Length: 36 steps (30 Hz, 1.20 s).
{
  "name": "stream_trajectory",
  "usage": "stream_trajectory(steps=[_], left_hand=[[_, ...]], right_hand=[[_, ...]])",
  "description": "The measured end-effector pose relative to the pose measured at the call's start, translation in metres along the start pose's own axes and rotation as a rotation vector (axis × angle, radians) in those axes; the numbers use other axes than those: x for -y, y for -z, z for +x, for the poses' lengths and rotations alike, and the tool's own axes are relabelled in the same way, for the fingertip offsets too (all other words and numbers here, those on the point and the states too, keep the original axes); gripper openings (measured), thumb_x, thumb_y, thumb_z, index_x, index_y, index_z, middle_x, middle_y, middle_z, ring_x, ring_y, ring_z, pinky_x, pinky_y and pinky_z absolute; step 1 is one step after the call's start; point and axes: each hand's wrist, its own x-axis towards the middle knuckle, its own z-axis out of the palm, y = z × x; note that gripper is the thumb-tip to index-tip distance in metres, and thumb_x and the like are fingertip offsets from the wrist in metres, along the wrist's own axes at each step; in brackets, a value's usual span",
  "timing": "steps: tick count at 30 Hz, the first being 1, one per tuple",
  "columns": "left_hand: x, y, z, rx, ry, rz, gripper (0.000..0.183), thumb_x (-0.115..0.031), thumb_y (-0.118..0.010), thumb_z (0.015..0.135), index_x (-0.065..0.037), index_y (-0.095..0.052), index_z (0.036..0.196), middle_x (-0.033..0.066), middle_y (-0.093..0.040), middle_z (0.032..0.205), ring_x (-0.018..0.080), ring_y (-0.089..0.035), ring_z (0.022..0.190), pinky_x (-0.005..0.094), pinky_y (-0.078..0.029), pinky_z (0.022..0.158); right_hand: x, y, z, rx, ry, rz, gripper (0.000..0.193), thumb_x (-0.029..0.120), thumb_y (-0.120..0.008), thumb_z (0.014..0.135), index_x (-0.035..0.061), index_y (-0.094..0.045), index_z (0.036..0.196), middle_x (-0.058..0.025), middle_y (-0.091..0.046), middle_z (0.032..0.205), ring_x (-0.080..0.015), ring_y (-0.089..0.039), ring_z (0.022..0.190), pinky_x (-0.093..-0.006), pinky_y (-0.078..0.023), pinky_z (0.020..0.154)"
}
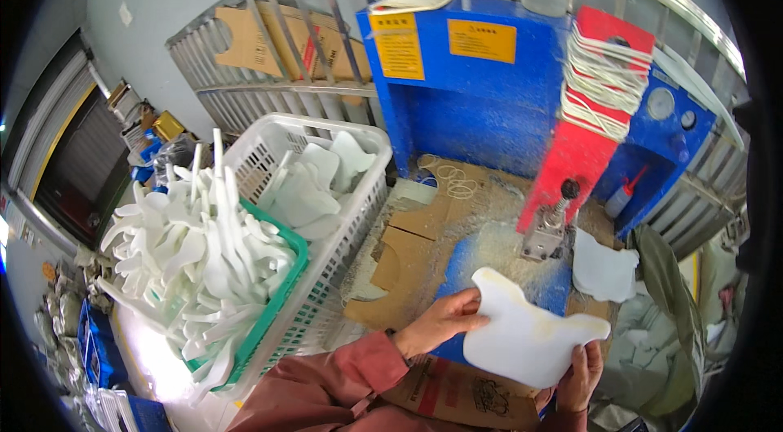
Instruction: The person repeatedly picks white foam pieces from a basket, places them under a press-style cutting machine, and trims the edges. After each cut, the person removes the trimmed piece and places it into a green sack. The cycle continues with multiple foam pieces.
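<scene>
Both my hands hold one flat white plastic piece (522, 330), tilted, with a curved notch along its upper edge. My left hand (440, 323) pinches its left edge between thumb and fingers. At the lower right corner, my right hand (581, 375) is closed on it. Beyond the piece, a metal tool head (545, 238) sits at the foot of a red machine arm (563, 163), apart from the piece. A blue plate (458, 269) covered partly in pale shavings lies under the head. Another similar white piece (602, 267) rests to the right of the arm.
A blue machine body (481, 110) stands behind. White bands (605, 77) wrap the red arm. At left, a white basket (371, 187) holds similar pieces; a green crate (300, 251) is heaped with long white parts (204, 252). Cardboard (408, 265) covers the bench. A red-tipped bottle (620, 199) stands right.
</scene>
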Motion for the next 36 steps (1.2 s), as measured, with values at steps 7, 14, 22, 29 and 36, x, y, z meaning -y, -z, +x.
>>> stream_trajectory(steps=[7,14,22,29,36], left_hand=[[-0.03,0.034,-0.086,-0.255,-0.071,0.402,0.057,-0.017,-0.062,0.107,-0.005,-0.04,0.159,0.0099,-0.067,0.138,0.0159,-0.066,0.117,0.0318,-0.054,0.099],[-0.11,0.041,-0.18,-0.762,-0.39,1.237,0.04,-0.012,-0.07,0.097,-0.005,-0.064,0.136,0.0172,-0.071,0.123,0.0318,-0.072,0.106,0.0389,-0.058,0.091],[-0.154,0.13,-0.201,-1.077,-0.173,1.763,0.042,-0.007,-0.063,0.093,-0.008,-0.063,0.136,0.0187,-0.064,0.137,0.039,-0.066,0.116,0.046,-0.056,0.097],[-0.216,0.173,-0.259,-1.323,-0.014,1.704,0.043,-0.013,-0.066,0.093,-0.01,-0.064,0.136,0.0199,-0.068,0.13,0.0406,-0.066,0.114,0.0485,-0.054,0.097],[-0.244,0.233,-0.249,-1.263,-0.223,1.596,0.054,-0.024,-0.072,0.092,-0.004,-0.059,0.14,0.0251,-0.068,0.127,0.0445,-0.064,0.118,0.0499,-0.05,0.1]], right_hand=[[-0.043,0.049,0.018,0.121,-0.21,-0.568,0.026,0.012,-0.067,0.098,-0.0033,-0.072,0.118,-0.0122,-0.076,0.098,-0.0179,-0.071,0.088,-0.034,-0.056,0.076],[-0.03,0.093,0.034,0.485,0.23,-1.481,0.026,0.024,-0.071,0.098,0.0089,-0.071,0.119,-0.0193,-0.075,0.108,-0.0346,-0.074,0.089,-0.0467,-0.057,0.077],[-0.049,0.08,0.04,0.447,0.352,-1.059,0.02,0.019,-0.065,0.101,0.005,-0.072,0.112,-0.0191,-0.074,0.108,-0.0397,-0.07,0.094,-0.0459,-0.056,0.084],[-0.022,0.086,0.025,0.561,0.568,-1.293,0.022,0.021,-0.067,0.1,0.0073,-0.073,0.115,-0.0194,-0.073,0.109,-0.0412,-0.07,0.098,-0.0455,-0.056,0.087],[-0.055,0.082,0.032,0.449,0.337,-1.214,0.02,0.016,-0.073,0.096,0.009,-0.074,0.115,-0.0191,-0.073,0.104,-0.0382,-0.071,0.091,-0.0443,-0.057,0.08]])
